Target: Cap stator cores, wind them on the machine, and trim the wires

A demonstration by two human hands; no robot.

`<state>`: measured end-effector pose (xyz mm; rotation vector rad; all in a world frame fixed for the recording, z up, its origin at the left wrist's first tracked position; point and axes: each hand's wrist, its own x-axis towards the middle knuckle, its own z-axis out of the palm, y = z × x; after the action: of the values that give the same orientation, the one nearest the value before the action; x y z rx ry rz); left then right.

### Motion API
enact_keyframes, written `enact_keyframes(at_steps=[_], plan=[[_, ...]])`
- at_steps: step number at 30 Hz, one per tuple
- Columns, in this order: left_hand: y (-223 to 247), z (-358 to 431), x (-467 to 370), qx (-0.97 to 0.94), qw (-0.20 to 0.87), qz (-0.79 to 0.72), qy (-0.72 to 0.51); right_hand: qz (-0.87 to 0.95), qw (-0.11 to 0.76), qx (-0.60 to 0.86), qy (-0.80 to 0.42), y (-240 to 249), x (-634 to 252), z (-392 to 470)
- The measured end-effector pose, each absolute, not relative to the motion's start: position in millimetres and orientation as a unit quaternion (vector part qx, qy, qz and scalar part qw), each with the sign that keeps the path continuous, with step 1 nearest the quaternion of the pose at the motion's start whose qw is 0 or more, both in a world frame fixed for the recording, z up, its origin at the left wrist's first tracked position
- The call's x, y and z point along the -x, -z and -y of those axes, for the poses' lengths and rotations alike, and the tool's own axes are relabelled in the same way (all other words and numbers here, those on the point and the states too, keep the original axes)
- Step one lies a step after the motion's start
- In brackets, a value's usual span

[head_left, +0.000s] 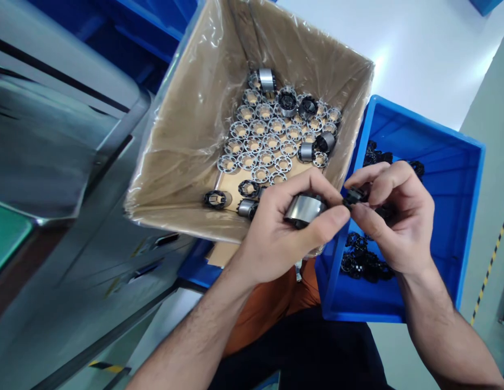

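My left hand (pixel 282 227) is closed around a silver metal cylinder (pixel 304 210) with a dark lower rim, above the near right corner of the lined carton. Its thumb and index fingertips reach towards a small black plastic part (pixel 354 196). That part is pinched in the fingers of my right hand (pixel 398 211), over the left side of a blue bin (pixel 439 216). Inside the bin lie many more black plastic parts (pixel 368 260), partly hidden by my right hand. Its exact shape is hard to make out between the fingertips.
A carton lined with clear plastic (pixel 182 124) holds rows of silver toothed rings (pixel 259 128) and several loose cylinders with black ends (pixel 307 151). To the left stands a grey metal machine (pixel 44 130) with a green surface (pixel 8 238). A white tabletop (pixel 406 49) lies behind.
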<state>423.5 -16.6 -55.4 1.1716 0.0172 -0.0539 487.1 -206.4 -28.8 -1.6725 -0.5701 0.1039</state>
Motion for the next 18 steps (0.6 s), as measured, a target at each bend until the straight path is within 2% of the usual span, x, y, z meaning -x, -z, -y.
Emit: enact_keyframes(at_steps=[3, 10, 15, 18], plan=[[57.1, 16.1, -419.4, -0.526, 0.847, -0.028, 0.063, 0.248, 0.637, 0.726, -0.078, 27.4, -487.5, 210.0], [61.3, 12.6, -418.9, -0.522, 0.851, 0.030, 0.052, 0.222, 0.651, 0.702, -0.186, 29.8, -491.7, 214.3], [61.1, 14.1, -423.6, -0.481, 0.876, -0.040, 0.001, 0.255, 0.638, 0.722, -0.086, 28.5, -492.4, 213.5], [60.6, 17.0, -424.6, -0.475, 0.875, -0.072, 0.061, 0.261, 0.590, 0.763, -0.038, 26.6, -487.7, 211.2]])
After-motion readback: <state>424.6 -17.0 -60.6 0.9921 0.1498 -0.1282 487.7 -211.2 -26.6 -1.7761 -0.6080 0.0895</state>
